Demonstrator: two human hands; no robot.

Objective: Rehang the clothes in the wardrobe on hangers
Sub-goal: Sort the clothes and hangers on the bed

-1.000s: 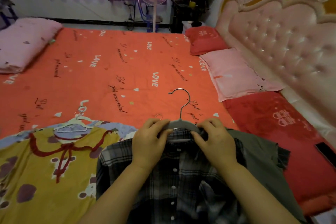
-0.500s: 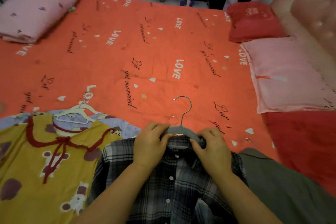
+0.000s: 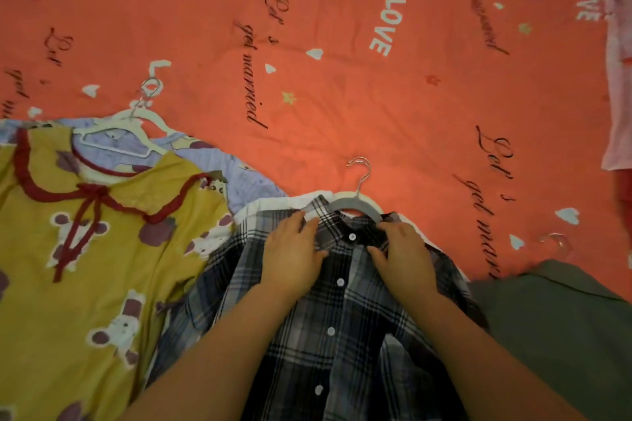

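The plaid shirt (image 3: 342, 335) is laid flat, front up and buttoned, at the near edge of the bed (image 3: 342, 79). A grey hanger (image 3: 355, 207) is seated inside its collar, with the metal hook pointed away across the orange sheet. The left hand (image 3: 294, 253) is rested on the shirt's left shoulder, its fingers (image 3: 307, 222) laid nearly straight against the cloth beside the collar. The right hand (image 3: 405, 251) is set at the other side of the collar, its fingers (image 3: 390, 229) curled and the collar pinched. A yellow dress (image 3: 68, 267) on a white hanger (image 3: 126, 120) is overlapped by the shirt's left edge. A green garment (image 3: 564, 318) is found just to the right. A pink pillow (image 3: 619, 96) is noted at the far right.
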